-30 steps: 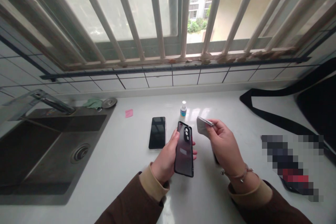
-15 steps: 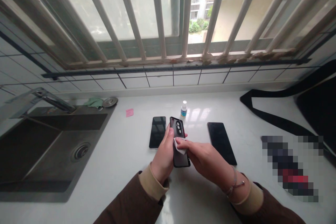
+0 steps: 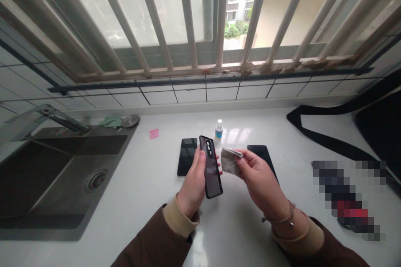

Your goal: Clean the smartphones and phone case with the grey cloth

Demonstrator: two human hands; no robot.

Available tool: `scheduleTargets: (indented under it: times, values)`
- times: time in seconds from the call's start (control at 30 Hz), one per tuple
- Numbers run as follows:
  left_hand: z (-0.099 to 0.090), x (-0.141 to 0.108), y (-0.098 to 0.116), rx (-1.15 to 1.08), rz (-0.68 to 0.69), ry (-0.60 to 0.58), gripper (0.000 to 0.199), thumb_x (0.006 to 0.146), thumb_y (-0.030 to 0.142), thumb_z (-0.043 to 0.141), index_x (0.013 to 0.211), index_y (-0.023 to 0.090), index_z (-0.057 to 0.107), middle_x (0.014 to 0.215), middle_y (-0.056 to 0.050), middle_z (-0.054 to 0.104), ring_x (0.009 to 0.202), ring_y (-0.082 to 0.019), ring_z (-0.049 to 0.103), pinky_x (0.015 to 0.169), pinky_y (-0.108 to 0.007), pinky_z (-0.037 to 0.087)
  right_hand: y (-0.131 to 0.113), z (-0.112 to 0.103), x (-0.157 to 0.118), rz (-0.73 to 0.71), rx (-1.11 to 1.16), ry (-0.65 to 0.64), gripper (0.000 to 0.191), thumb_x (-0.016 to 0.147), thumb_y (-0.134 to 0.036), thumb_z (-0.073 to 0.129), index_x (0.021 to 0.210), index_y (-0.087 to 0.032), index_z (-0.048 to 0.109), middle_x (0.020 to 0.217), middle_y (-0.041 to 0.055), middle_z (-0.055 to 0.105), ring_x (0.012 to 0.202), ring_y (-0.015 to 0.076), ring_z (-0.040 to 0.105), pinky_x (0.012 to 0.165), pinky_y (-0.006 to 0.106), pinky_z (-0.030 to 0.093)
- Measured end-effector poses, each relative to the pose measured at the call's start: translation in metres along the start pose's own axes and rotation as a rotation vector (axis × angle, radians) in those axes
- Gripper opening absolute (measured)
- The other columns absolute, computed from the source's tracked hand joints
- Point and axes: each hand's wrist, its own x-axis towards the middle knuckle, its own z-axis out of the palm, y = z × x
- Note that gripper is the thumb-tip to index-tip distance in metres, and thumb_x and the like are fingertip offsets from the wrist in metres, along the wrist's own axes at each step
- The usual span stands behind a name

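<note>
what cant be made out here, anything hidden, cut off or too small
All in the head view:
Much of the left grip: hidden behind the phone case.
Lower part of the phone on the right: hidden by the right grip.
Print on the bottle: too small to read.
Any writing on the pink note: too small.
Black thing at far right: cut off by the picture's edge.
Dark thing at lower right: masked by coarse blocks.

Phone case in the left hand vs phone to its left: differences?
The case is held up in the left hand; the phone lies flat on the counter.
The case has camera holes near its top; the phone's face shows none.
The case looks smoky; the phone's face is glossy black.
Both are dark oblongs.
</note>
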Motion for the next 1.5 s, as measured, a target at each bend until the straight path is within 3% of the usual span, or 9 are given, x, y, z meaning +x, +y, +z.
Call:
scheduleTargets:
  times: [0.17, 0.27, 0.37, 0.6, 0.7, 0.87, 1.1, 1.23, 1.5]
  values:
    - [0.008, -0.015, -0.007, 0.283, 0.042, -0.135, 0.07, 0.1, 0.065, 0.058, 0.159, 0.029, 0.047, 0.12, -0.012, 0.072, 0.094, -0.024, 0.073, 0.083, -0.038, 0.061, -0.002, -0.006, -0.001, -0.282, -0.483, 0.284, 0.032, 0.107, -0.035, 0.058, 0.133, -0.023, 0.072, 0.131, 0.012, 0.077, 0.119, 0.0299, 0.075, 0.106, 0.051, 0.062]
    - [0.013, -0.023, -0.013, 0.291, 0.103, -0.214, 0.069, 0.101, 0.058, 0.061, 0.162, 0.03, 0.046, 0.148, -0.015, 0.063, 0.123, -0.031, 0.069, 0.106, -0.043, 0.055, 0.0, 0.002, -0.007, -0.476, -0.686, 0.186, 0.039, 0.108, -0.02, 0.051, 0.142, -0.026, 0.068, 0.145, 0.0093, 0.07, 0.133, 0.0279, 0.068, 0.115, 0.046, 0.057]
    - [0.016, -0.027, -0.017, 0.332, 0.249, -0.235, 0.064, 0.102, 0.049, 0.063, 0.161, 0.029, 0.048, 0.171, -0.008, 0.041, 0.159, -0.03, 0.036, 0.133, -0.039, 0.024, 0.009, 0.009, -0.01, -0.564, -0.796, 0.069, 0.05, 0.106, -0.012, 0.049, 0.153, -0.025, 0.06, 0.153, 0.0095, 0.063, 0.138, 0.0272, 0.063, 0.118, 0.045, 0.054]
    - [0.011, -0.025, -0.025, 0.51, 0.351, -0.192, 0.062, 0.109, 0.042, 0.051, 0.167, 0.027, 0.037, 0.177, -0.006, 0.028, 0.165, -0.024, 0.021, 0.136, -0.04, 0.01, 0.02, 0.011, -0.008, -0.597, -0.859, -0.044, 0.058, 0.104, -0.009, 0.05, 0.161, -0.022, 0.049, 0.151, 0.0136, 0.064, 0.134, 0.0292, 0.067, 0.119, 0.053, 0.052]
    - [0.01, -0.025, -0.024, 0.591, 0.434, -0.186, 0.063, 0.108, 0.039, 0.052, 0.168, 0.028, 0.035, 0.177, -0.006, 0.027, 0.165, -0.025, 0.021, 0.136, -0.041, 0.011, 0.016, 0.013, -0.011, -0.594, -0.827, -0.044, 0.054, 0.106, -0.012, 0.048, 0.158, -0.024, 0.053, 0.146, 0.0125, 0.068, 0.133, 0.0307, 0.067, 0.118, 0.057, 0.051]
    - [0.009, -0.023, -0.014, 0.577, 0.555, -0.08, 0.062, 0.106, 0.041, 0.057, 0.165, 0.029, 0.041, 0.175, -0.006, 0.033, 0.163, -0.029, 0.026, 0.135, -0.045, 0.013, 0.007, 0.021, -0.019, -0.499, -0.703, -0.145, 0.044, 0.108, -0.019, 0.048, 0.151, -0.023, 0.06, 0.141, 0.014, 0.072, 0.122, 0.027, 0.075, 0.103, 0.042, 0.064]
    - [-0.002, -0.017, -0.008, 0.474, 0.553, 0.099, 0.077, 0.097, 0.056, 0.066, 0.164, 0.029, 0.041, 0.17, -0.014, 0.039, 0.149, -0.037, 0.044, 0.12, -0.048, 0.04, -0.007, 0.029, -0.025, -0.286, -0.524, -0.313, 0.041, 0.104, -0.014, 0.053, 0.138, -0.028, 0.071, 0.117, 0.0053, 0.082, 0.097, 0.0188, 0.08, 0.087, 0.03, 0.064]
    - [-0.007, -0.018, -0.014, 0.6, 0.645, 0.079, 0.073, 0.102, 0.053, 0.059, 0.167, 0.031, 0.035, 0.164, -0.015, 0.044, 0.138, -0.032, 0.053, 0.118, -0.046, 0.04, -0.015, 0.026, -0.025, -0.249, -0.516, -0.297, 0.037, 0.098, -0.012, 0.057, 0.125, -0.027, 0.078, 0.098, 0.0014, 0.083, 0.077, 0.0152, 0.076, 0.074, 0.027, 0.059]
    - [-0.006, -0.013, -0.009, 0.705, 0.678, 0.049, 0.067, 0.106, 0.047, 0.056, 0.168, 0.033, 0.035, 0.168, -0.013, 0.04, 0.138, -0.031, 0.053, 0.114, -0.043, 0.044, -0.02, 0.02, -0.023, -0.093, -0.295, -0.323, 0.03, 0.097, -0.016, 0.061, 0.116, -0.025, 0.082, 0.09, 0.0017, 0.081, 0.078, 0.0158, 0.074, 0.074, 0.028, 0.058]
